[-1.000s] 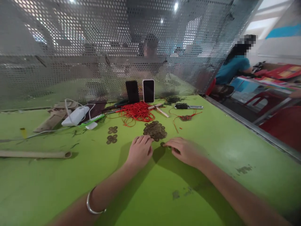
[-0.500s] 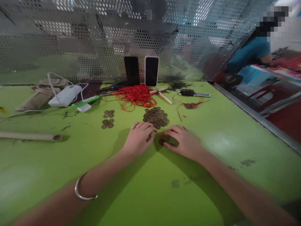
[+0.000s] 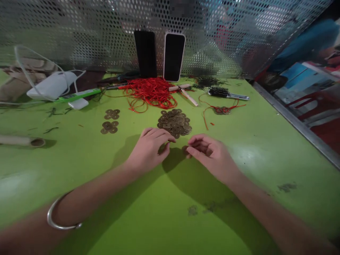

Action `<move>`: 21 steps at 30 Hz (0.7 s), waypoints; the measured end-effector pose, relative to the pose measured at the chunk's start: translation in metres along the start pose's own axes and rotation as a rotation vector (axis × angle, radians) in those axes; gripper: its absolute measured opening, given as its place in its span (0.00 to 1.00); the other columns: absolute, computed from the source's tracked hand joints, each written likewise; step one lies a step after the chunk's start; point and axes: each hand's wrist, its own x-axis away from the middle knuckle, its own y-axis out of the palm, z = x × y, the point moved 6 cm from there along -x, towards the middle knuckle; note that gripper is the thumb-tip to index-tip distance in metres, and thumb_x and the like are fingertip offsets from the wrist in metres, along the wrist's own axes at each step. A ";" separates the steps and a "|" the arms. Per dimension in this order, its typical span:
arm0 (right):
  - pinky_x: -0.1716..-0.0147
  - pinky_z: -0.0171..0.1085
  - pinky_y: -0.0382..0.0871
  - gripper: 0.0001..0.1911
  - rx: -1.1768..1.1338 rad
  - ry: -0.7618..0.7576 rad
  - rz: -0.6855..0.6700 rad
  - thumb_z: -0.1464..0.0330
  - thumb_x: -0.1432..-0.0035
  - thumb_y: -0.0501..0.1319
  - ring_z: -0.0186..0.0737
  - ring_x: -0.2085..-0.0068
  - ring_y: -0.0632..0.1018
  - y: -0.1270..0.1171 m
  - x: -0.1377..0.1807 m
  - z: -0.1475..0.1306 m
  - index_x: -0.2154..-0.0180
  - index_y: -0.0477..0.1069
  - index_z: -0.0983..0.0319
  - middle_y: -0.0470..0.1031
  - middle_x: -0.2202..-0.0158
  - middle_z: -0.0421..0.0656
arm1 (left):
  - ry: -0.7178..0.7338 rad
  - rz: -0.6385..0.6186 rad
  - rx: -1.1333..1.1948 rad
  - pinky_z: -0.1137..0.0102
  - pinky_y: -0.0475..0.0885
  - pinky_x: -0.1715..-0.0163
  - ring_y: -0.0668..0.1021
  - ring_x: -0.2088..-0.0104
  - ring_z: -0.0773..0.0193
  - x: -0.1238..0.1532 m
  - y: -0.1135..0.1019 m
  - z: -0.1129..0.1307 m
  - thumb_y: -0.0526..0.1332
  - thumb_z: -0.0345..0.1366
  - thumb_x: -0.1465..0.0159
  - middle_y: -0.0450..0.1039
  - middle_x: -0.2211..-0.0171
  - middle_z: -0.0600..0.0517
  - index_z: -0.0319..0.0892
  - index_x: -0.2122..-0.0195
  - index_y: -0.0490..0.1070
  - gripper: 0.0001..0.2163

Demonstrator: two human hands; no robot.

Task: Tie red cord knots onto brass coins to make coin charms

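My left hand rests on the green table with its fingers curled together, just in front of a pile of brass coins; what it holds, if anything, is hidden. My right hand lies beside it in a pinch, thumb and fingertips closed on a small dark coin at its tip. The two hands almost touch. A tangle of red cord lies behind the pile. Two small flower-shaped clusters of coins sit to the left. A silver bangle is on my left wrist.
Two phones lean on a perforated metal screen at the back. A white power bank with cable, a green strip, a tube, wooden sticks, a brush and a corded coin piece lie around. The table's metal edge runs on the right.
The view has tilted down and moved closer to the table. Both hands have drawn slightly back from the coin pile, and my right fingers have closed over the single coin.
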 end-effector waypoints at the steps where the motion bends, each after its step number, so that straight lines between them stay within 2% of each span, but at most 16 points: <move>1: 0.66 0.34 0.77 0.10 -0.117 0.040 0.016 0.64 0.44 0.64 0.35 0.67 0.80 -0.001 0.002 0.002 0.61 0.70 0.61 0.78 0.67 0.41 | 0.022 0.017 0.018 0.65 0.63 0.55 0.76 0.58 0.63 0.000 -0.002 0.002 0.56 0.28 0.37 0.77 0.60 0.53 0.42 0.59 0.72 0.08; 3: 0.65 0.33 0.77 0.11 -0.241 0.092 0.035 0.65 0.45 0.66 0.34 0.67 0.81 -0.001 0.005 0.004 0.61 0.71 0.61 0.79 0.67 0.41 | 0.089 0.043 0.061 0.66 0.63 0.56 0.76 0.60 0.64 0.000 -0.005 0.008 0.60 0.33 0.37 0.78 0.62 0.54 0.42 0.57 0.71 0.08; 7: 0.65 0.31 0.78 0.09 -0.309 0.079 0.066 0.68 0.47 0.68 0.33 0.68 0.81 -0.003 0.009 0.003 0.63 0.72 0.60 0.79 0.71 0.39 | 0.235 0.092 0.087 0.66 0.64 0.54 0.77 0.63 0.65 0.002 -0.009 0.023 0.67 0.46 0.43 0.78 0.65 0.54 0.43 0.56 0.69 0.18; 11: 0.66 0.31 0.78 0.07 -0.253 0.059 0.075 0.69 0.47 0.67 0.33 0.67 0.80 -0.004 0.012 0.000 0.65 0.72 0.61 0.79 0.69 0.40 | 0.272 0.141 0.070 0.68 0.66 0.55 0.78 0.64 0.67 0.004 -0.013 0.027 0.67 0.42 0.41 0.78 0.65 0.55 0.43 0.59 0.70 0.13; 15: 0.68 0.30 0.78 0.05 -0.170 0.003 0.043 0.70 0.45 0.66 0.32 0.67 0.80 0.000 0.015 -0.007 0.64 0.72 0.60 0.78 0.68 0.39 | 0.294 0.120 0.074 0.67 0.67 0.55 0.78 0.64 0.68 0.004 -0.012 0.028 0.66 0.39 0.40 0.78 0.65 0.55 0.45 0.57 0.71 0.12; 21: 0.68 0.34 0.78 0.05 -0.072 -0.079 0.035 0.69 0.43 0.64 0.35 0.67 0.80 0.003 0.017 -0.015 0.63 0.70 0.60 0.78 0.66 0.41 | 0.280 0.108 0.077 0.68 0.67 0.57 0.78 0.65 0.68 0.005 -0.011 0.028 0.65 0.44 0.40 0.79 0.66 0.57 0.48 0.58 0.73 0.11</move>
